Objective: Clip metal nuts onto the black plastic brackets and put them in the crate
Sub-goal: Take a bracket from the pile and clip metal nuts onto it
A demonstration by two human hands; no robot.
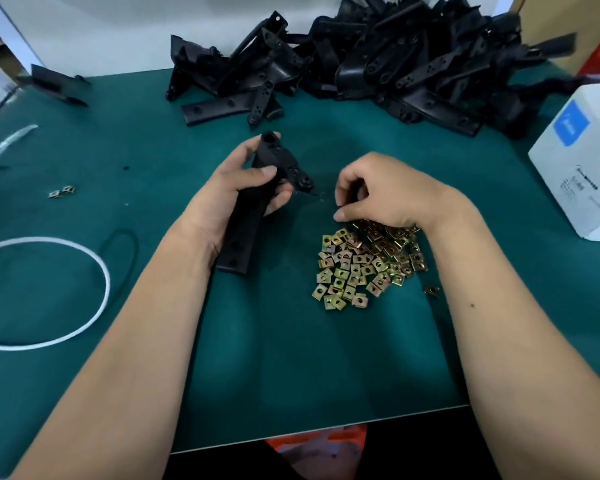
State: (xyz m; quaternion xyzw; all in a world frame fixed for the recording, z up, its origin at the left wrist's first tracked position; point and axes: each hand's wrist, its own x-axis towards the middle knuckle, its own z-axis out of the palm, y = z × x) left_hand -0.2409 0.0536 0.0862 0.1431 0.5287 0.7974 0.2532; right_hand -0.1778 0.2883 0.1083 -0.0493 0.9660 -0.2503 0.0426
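Gripping a black bracket [253, 202], left hand [229, 199]; right hand [388, 192] curled over nut pile [364, 265], fingertip contents unclear.

white box [575, 174], blue square logo, small dark print too blurred to read
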